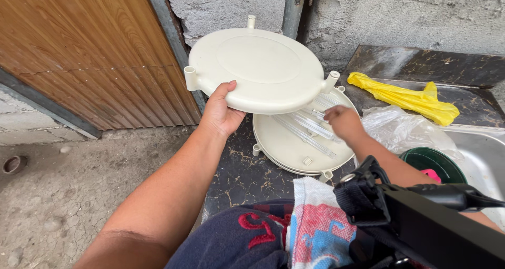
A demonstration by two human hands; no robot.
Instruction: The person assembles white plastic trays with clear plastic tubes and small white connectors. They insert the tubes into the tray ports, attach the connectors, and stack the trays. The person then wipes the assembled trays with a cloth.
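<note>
One cream tray (258, 69) is lifted, gripped by the left hand (221, 114). The clear tubes (307, 129) on the tray stack (294, 153) are being grasped by the right hand (344, 122); nothing is assembled yet.

Bare forearms, no sleeves; navy garment (236, 242) with red lettering; black strap harness (400, 211).

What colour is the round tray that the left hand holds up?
Cream white, plain; the round tray shows best in the head view, in the left hand.
</note>
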